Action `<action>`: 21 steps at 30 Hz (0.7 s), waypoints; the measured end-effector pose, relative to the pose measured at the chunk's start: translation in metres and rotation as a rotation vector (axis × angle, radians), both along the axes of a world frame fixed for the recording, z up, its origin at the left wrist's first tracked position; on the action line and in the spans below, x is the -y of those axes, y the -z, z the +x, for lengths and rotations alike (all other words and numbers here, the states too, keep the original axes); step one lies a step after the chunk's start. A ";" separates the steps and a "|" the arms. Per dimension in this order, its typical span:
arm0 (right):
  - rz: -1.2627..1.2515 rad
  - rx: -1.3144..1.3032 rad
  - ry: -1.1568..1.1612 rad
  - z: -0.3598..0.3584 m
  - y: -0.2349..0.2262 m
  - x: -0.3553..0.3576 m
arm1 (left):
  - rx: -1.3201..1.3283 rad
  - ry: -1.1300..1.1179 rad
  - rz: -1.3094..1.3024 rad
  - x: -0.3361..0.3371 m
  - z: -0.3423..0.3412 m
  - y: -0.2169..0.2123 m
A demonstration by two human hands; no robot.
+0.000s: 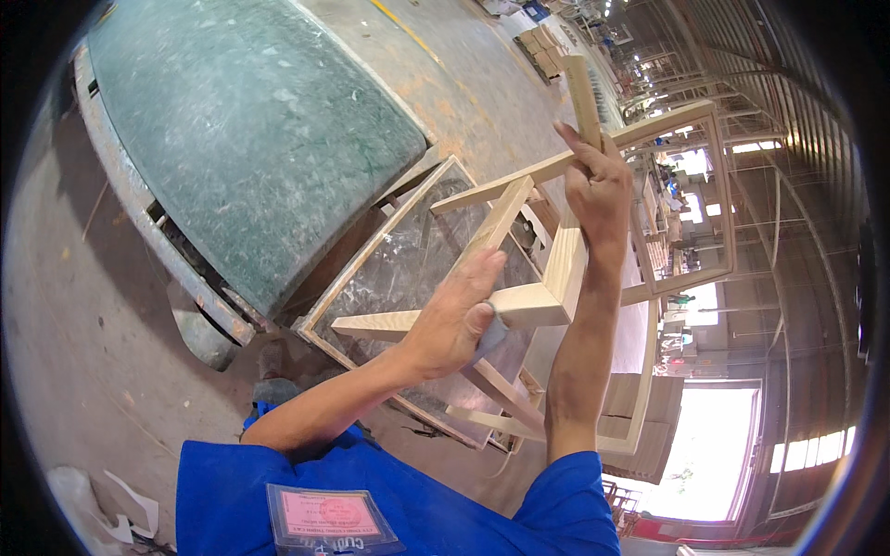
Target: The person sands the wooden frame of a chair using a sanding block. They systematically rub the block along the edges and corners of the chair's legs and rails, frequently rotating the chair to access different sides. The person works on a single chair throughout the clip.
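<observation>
A pale wooden chair frame (556, 269) is held up in front of me, its legs and rails pointing several ways. My right hand (598, 185) grips one upright leg near its top end. My left hand (454, 320) presses a small pale pad or cloth (489, 335) against the lower rail near a corner joint. Both forearms rise from my blue sleeves at the bottom of the view.
A large green-topped workbench (250, 130) fills the upper left. A wood-framed clear panel (408, 269) lies below the chair frame. Stacks of wooden parts (640, 417) stand at lower right. Paper scraps (111, 510) lie on the concrete floor.
</observation>
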State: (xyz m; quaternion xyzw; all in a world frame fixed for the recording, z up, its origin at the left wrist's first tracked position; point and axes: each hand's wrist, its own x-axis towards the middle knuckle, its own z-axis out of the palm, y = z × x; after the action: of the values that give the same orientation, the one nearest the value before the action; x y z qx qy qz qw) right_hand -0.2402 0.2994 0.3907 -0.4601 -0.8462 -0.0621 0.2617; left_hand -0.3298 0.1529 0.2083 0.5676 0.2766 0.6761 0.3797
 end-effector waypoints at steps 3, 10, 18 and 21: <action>-0.024 0.016 0.048 0.007 0.001 -0.001 | 0.352 0.194 -0.137 0.005 0.004 -0.002; -0.049 0.036 0.039 0.010 0.001 -0.004 | 0.335 0.301 -0.447 -0.012 -0.010 -0.055; -0.018 0.000 -0.004 0.002 0.000 -0.007 | 0.002 -0.202 0.139 0.004 -0.016 -0.026; -0.061 -0.074 0.015 -0.001 -0.001 -0.007 | 0.009 -0.099 0.094 0.005 -0.019 -0.003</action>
State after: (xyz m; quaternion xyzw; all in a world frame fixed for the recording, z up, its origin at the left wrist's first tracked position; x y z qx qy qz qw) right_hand -0.2409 0.3067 0.3918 -0.4763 -0.8338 -0.0212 0.2783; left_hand -0.3484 0.1476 0.2117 0.5676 0.2707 0.7087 0.3198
